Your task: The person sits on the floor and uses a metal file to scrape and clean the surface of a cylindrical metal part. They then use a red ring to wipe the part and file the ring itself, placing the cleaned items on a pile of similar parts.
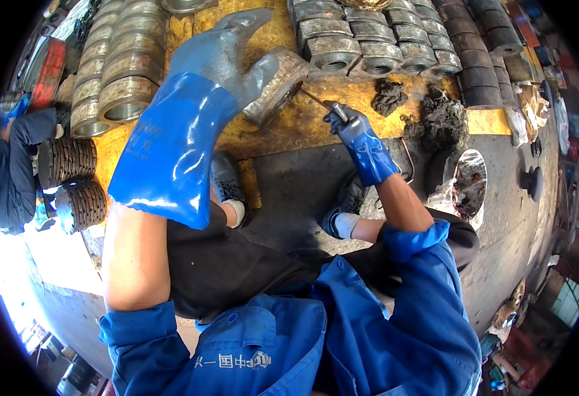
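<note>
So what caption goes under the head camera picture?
Gloved left hand against a worn metal part, gloved right hand holding a thin tool at its edge.

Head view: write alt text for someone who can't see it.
A person's blue-gloved right hand holds a thin tool pointed at a worn metal piece, while the blue-gloved left hand touches that piece above a yellow surface. Rows of metal blocks and metal rings lie beyond, with dark clumps to the right.
</note>
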Demonstrator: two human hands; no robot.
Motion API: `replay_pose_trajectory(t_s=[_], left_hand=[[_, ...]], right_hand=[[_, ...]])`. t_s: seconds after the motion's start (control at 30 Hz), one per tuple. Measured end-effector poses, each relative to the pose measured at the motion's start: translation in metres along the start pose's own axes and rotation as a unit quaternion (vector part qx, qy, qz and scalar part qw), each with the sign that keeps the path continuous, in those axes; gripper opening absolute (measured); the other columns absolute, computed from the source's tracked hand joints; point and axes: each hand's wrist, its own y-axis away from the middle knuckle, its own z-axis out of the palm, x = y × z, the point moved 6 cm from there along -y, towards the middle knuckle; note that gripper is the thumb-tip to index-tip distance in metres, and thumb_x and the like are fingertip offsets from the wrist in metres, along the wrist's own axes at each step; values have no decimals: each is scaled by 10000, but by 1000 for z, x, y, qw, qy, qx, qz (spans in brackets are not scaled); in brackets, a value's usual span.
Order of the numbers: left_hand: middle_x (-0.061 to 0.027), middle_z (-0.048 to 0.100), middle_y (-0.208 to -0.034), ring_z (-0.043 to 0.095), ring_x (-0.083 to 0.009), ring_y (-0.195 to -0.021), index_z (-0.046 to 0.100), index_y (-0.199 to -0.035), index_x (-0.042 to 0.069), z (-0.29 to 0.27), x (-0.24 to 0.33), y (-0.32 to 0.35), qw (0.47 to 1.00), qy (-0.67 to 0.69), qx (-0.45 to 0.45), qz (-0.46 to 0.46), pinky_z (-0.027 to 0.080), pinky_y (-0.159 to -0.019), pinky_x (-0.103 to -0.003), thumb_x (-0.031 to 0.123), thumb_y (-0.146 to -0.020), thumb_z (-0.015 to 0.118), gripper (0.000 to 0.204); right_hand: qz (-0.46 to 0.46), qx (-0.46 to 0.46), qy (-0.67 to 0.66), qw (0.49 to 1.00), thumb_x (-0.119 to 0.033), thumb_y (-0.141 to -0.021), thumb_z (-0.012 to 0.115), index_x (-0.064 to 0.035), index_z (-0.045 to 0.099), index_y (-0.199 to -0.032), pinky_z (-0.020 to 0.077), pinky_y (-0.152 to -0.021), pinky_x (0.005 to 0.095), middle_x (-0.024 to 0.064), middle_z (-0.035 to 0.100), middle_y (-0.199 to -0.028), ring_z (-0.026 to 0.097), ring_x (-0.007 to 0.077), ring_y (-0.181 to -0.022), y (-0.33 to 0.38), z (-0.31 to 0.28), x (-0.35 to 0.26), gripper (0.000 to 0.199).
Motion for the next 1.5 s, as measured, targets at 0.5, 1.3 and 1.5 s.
replay_pose_trajectory(t_s=[0.5, 1.3, 1.5], left_hand=[[-104, 552, -1362, 601, -327, -1143, 473, -1401, 197, 4, -3, 0, 999, -40, -19, -20, 494, -980, -423, 361, -878, 647, 575], [-252, 539, -1330, 523, -386, -1244, 476, -1356, -19, 14, 16, -7, 991, 117, -37, 60, 411, -1048, -401, 103, -832, 645, 564], [-221, 553, -1322, 562, -348, -1208, 451, -1378, -9, 5, 13, -7, 989, 141, -28, 40, 440, -1020, -386, 86, -862, 625, 553]], right_hand=[[94, 90, 136, 982, -118, -967, 542, 7, 599, -1244, 528, -516, 269, 104, 733, -887, 670, 123, -681, 14, 33, -24, 310], [249, 98, -243, 932, -345, -947, 542, -120, 724, -939, 367, -442, 304, 49, 715, -791, 545, 143, -511, 54, 84, -10, 289], [229, 52, -241, 942, -345, -920, 603, -120, 728, -858, 305, -417, 279, -29, 566, -599, 417, 108, -448, 58, 83, -19, 265]])
